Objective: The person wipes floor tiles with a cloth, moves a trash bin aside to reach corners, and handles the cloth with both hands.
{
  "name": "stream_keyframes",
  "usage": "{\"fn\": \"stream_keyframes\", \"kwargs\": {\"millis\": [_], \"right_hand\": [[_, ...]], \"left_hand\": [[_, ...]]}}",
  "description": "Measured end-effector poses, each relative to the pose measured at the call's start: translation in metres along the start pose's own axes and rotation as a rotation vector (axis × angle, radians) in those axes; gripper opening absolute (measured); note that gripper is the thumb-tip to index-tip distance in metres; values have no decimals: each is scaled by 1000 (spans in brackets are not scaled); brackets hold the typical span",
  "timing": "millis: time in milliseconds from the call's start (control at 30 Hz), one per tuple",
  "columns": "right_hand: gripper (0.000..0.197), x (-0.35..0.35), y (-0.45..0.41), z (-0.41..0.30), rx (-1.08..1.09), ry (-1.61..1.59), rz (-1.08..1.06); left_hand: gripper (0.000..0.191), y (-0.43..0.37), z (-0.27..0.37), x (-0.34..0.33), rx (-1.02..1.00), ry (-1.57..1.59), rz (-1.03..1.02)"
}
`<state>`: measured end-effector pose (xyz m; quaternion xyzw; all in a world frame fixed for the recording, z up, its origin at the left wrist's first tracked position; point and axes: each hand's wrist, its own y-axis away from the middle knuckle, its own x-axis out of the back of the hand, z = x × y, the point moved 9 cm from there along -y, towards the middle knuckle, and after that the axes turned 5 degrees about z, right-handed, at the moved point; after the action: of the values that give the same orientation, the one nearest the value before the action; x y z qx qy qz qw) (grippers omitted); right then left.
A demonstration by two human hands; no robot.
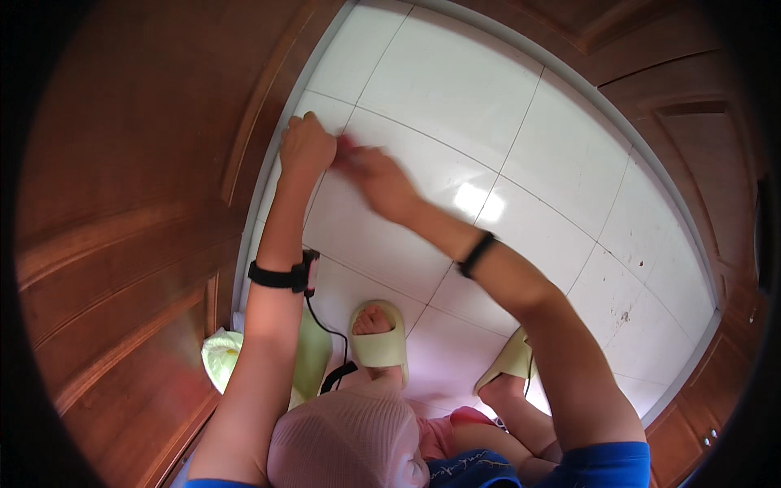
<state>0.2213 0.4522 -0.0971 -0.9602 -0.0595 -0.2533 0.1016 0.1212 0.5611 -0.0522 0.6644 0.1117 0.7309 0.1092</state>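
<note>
My left hand (pixel 308 143) is curled, its back towards me, near the foot of the wooden cabinet on the left. Its fingertips are hidden, so whatever may be inside it does not show. Just right of it, my right hand (pixel 381 177) is blurred and closed around a small reddish object (pixel 345 149). That object is too blurred to name and reaches close to the left hand; whether they touch is unclear. Both hands appear over the white tiled floor (pixel 445 140), at a height I cannot judge.
Brown wooden cabinets (pixel 134 152) line the left and right. A bin with a pale green liner (pixel 223 357) stands behind my left forearm. Below are pale green slippers (pixel 378 348) on feet, a pink ribbed knit cap (pixel 341 436), and a cable (pixel 332 331) from my left armband.
</note>
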Motion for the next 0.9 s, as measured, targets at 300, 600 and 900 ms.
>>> {"fn": "stream_keyframes", "kwargs": {"millis": [300,600,900], "right_hand": [[33,119,-83,108,-2,772,473],[56,393,203,187,-558,1092,587],[60,310,97,99,-299,555,418]], "left_hand": [[54,3,-5,-17,-130,85,92],[96,22,40,-44,-284,-33,-25],[135,45,73,-65,-347,-251,-188]]}}
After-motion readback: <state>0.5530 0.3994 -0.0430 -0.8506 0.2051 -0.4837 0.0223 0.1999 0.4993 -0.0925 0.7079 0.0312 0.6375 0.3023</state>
